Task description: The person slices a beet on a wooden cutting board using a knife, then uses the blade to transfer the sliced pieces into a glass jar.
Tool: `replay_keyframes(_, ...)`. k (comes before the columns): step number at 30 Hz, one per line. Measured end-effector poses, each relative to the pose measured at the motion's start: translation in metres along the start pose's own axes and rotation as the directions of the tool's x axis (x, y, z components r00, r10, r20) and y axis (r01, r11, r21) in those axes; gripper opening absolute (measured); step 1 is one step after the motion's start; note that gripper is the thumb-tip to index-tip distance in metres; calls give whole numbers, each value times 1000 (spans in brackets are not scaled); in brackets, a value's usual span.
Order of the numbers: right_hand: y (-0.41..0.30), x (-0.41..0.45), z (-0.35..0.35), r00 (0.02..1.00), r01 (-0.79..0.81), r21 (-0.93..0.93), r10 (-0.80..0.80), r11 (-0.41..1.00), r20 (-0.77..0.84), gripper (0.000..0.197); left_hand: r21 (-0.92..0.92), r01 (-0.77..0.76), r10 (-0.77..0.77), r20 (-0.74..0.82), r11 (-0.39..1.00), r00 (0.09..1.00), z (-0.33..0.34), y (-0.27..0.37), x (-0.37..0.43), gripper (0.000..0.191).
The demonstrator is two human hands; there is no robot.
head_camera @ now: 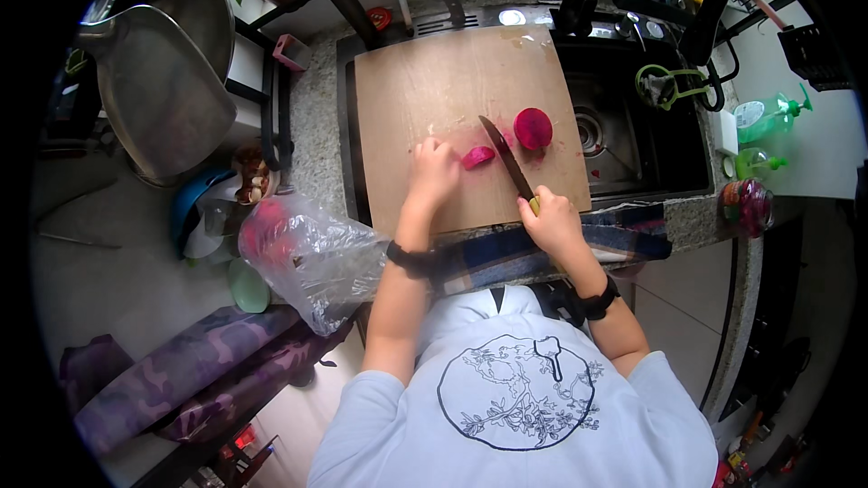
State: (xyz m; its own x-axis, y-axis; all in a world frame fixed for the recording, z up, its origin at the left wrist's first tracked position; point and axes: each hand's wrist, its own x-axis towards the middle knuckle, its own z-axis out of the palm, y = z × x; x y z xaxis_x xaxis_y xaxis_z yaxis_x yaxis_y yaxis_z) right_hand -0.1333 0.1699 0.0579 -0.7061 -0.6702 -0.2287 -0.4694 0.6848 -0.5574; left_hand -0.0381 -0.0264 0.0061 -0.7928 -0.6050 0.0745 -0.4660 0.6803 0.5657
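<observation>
My right hand (553,222) grips the handle of a kitchen knife (505,152), its dark blade slanting up and left over a wooden cutting board (400,95). To the right of the blade, a round piece of magenta produce (533,129) stands with a flat cut face up. A smaller magenta piece (478,158) lies left of the blade. Beside that smaller piece, my left hand (434,168) is over the board with its fingers bent; it is blurred, and whether anything is under the fingers is hidden. Pink stains mark the wood between the pieces.
The board lies over part of a black sink (610,149), whose drain shows on the right. A plastic bag (332,251) with red things stands at left. Right of the sink are soap bottles (763,118) and a jar (746,207). A folded checked cloth (624,234) lines the counter's front edge.
</observation>
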Motion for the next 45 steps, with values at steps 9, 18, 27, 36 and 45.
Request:
replay_keyframes(9,0,1,0,999,-13,-25,14,1000,39,32,-80,21,-25,-44,997,999,-5,4,-5,9)
replay_keyframes(18,0,2,-1,1000,12,-17,-12,1000,22,31,-145,-49,24,-170,988,985,-16,17,-4,8)
replay_keyframes(27,3,-15,-45,986,-23,196,54,980,-157,30,-106,-133,113,-177,985,978,-22,82,19,8)
replay_keyframes(36,70,-43,-94,819,-144,442,357,886,-449,29,-185,-404,406,-30,896,913,63,197,60,13)
replay_keyframes(45,94,-48,-98,822,-145,484,377,863,-426,28,-37,-362,363,7,931,932,78,205,57,22)
